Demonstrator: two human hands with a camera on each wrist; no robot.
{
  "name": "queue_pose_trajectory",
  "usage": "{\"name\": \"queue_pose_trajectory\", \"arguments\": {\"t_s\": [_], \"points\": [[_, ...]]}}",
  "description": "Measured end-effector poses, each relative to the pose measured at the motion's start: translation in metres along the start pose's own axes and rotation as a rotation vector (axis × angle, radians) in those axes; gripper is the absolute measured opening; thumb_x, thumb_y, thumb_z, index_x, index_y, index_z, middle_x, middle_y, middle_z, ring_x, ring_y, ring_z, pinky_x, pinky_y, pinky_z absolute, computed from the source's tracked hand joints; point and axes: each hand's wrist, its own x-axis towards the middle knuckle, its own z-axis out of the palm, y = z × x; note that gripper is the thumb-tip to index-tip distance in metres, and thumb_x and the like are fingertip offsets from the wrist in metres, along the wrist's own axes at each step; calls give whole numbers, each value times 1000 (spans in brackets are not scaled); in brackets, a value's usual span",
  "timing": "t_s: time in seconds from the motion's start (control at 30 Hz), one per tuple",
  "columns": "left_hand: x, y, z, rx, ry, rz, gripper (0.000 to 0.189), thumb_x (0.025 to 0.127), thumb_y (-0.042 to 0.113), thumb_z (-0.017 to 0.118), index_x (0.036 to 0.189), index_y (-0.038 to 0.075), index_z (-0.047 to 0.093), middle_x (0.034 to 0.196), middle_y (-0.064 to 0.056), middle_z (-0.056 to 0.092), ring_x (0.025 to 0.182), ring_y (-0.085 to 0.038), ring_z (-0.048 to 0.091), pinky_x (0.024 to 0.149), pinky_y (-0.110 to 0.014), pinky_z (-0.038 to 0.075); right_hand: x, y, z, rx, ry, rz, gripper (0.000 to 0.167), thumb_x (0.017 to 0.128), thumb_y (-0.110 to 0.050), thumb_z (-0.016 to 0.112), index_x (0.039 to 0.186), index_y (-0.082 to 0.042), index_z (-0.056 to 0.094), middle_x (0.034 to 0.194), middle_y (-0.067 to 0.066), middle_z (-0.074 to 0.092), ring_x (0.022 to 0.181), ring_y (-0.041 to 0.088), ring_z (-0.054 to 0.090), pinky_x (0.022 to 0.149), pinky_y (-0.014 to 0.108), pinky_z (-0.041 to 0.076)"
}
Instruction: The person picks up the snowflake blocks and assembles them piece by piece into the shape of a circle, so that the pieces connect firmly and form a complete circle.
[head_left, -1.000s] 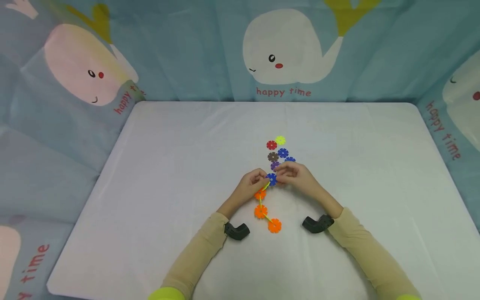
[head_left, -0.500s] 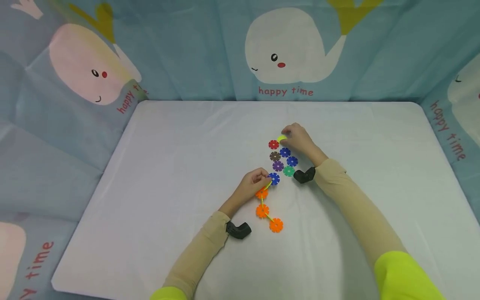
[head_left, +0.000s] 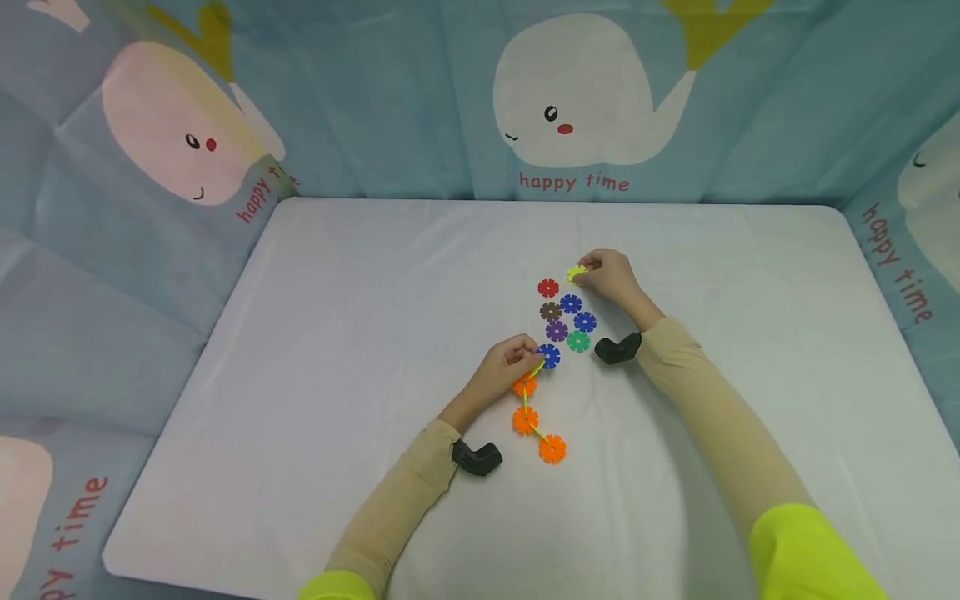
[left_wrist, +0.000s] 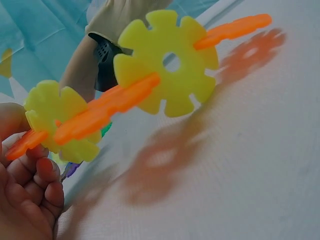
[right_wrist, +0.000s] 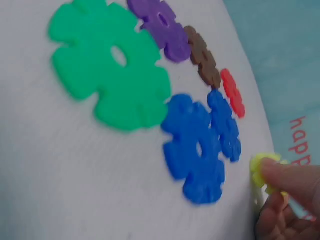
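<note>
My left hand (head_left: 506,367) pinches one end of a chain of slotted flower-shaped plastic discs. Orange discs (head_left: 525,420) alternate with yellow discs (left_wrist: 200,85) along it, pushed together slot to slot and trailing toward me. At the held end a blue disc (head_left: 551,357) shows just past the left fingertips. Farther back, my right hand (head_left: 615,277) pinches a loose yellow disc (right_wrist: 258,172) between thumb and fingers. The left wrist view shows the chain propped at angles, casting orange shadows on the table.
Between the hands lie flat loose discs: red (head_left: 548,287), brown (head_left: 551,311), purple (head_left: 557,331), green (head_left: 578,341) and two blue ones (head_left: 585,322). The white table (head_left: 337,333) meets a light blue whale-print curtain (head_left: 375,100). Each wrist carries a black camera mount (head_left: 477,458).
My right hand has left the blue disc by the left hand, reached to the back and picked up the yellow disc, shifting it slightly right. The left hand keeps its hold.
</note>
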Motion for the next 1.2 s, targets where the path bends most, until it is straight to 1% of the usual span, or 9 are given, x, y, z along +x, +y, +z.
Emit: {"name": "queue_pose_trajectory", "arguments": {"t_s": [0.17, 0.3, 0.4, 0.5, 0.57, 0.67, 0.83, 1.07, 1.2], "points": [[-1, 1, 0, 6, -5, -15, 8, 90, 4, 52, 86, -3, 51, 63, 3, 41, 57, -8, 38, 54, -21, 33, -13, 7, -5, 116, 86, -99, 18, 78, -7, 68, 74, 2, 54, 67, 9, 53, 61, 16, 46, 57, 25, 36], [0, 0, 0, 9, -7, -12, 9, 90, 5, 52, 86, -3, 51, 64, 3, 42, 57, -9, 39, 54, -21, 33, -38, 5, -9, 274, 57, -182, 18, 79, -5, 68, 73, 4, 54, 68, 12, 58, 58, 14, 54, 57, 21, 44], [2, -7, -1, 9, 4, -18, 9, 90, 6, 53, 86, -2, 52, 63, 2, 43, 57, -10, 38, 54, -21, 33, -64, 2, -7, 366, 6, -294, 10, 80, 2, 65, 77, 8, 58, 72, 16, 61, 61, 18, 59, 59, 22, 47], [5, -18, -2, 10, 29, -29, 10, 91, 8, 52, 88, -1, 53, 63, 2, 45, 56, -10, 39, 53, -21, 33, -90, -4, -3, 382, -24, -459, 2, 77, 10, 63, 78, 10, 61, 72, 18, 61, 61, 24, 59, 59, 22, 48], [7, -26, -3, 8, 48, -31, 11, 92, 10, 51, 90, -1, 53, 63, 1, 46, 55, -10, 39, 52, -22, 33, -104, -8, 1, 358, -26, -564, 5, 75, 14, 63, 77, 10, 62, 71, 17, 60, 62, 24, 58, 60, 19, 47], [7, -29, -2, 11, 62, -21, 12, 93, 10, 49, 92, -1, 53, 63, 0, 47, 55, -10, 39, 53, -22, 34, -117, -13, 5, 304, 9, -657, 11, 70, 18, 65, 75, 8, 63, 70, 14, 60, 63, 23, 55, 63, 17, 45], [7, -30, -2, 8, 50, -1, 14, 93, 11, 49, 92, -2, 53, 64, 1, 46, 55, -10, 38, 53, -22, 34, -120, -8, 11, 280, 35, -716, 16, 65, 20, 67, 73, 6, 64, 70, 13, 59, 64, 21, 54, 63, 15, 43], [2, 1, -2, 31, 14, -10, 12, 93, 3, 46, 91, -7, 52, 66, -2, 46, 57, -9, 38, 54, -21, 34, -119, 0, 16, 335, 11, -738, 19, 63, 22, 67, 73, 6, 64, 69, 12, 58, 62, 18, 52, 61, 14, 42], [2, 4, -1, 47, 3, -2, 12, 93, 3, 46, 92, -7, 52, 67, -1, 45, 57, -8, 38, 54, -21, 34, -119, 1, 17, 353, 13, -756, 20, 62, 24, 67, 72, 7, 63, 68, 13, 56, 62, 17, 50, 60, 14, 41]]}}
